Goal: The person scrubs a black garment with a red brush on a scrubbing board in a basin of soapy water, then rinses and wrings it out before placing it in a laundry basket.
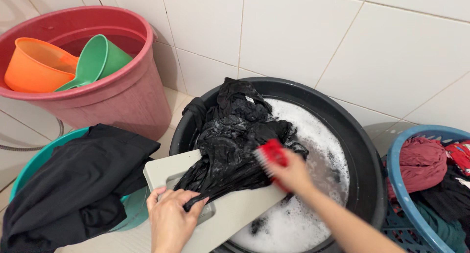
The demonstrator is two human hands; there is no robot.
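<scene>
Left hand (170, 218) fingers pinching wet black garment (235, 145) on board (230, 211), right hand (292, 173) gripping red brush (272, 155)

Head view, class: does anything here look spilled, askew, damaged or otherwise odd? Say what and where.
Nothing stands out as wrong. The washboard slants across the black basin's rim, steadied by the left hand, which pins the wet black garment. The right hand holds a red brush on it. Suds stay inside the basin.

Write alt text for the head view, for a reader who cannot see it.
A right hand scrubs a wet black garment with a red brush on a grey board over a black tub of suds; the left hand pins the cloth.
</scene>
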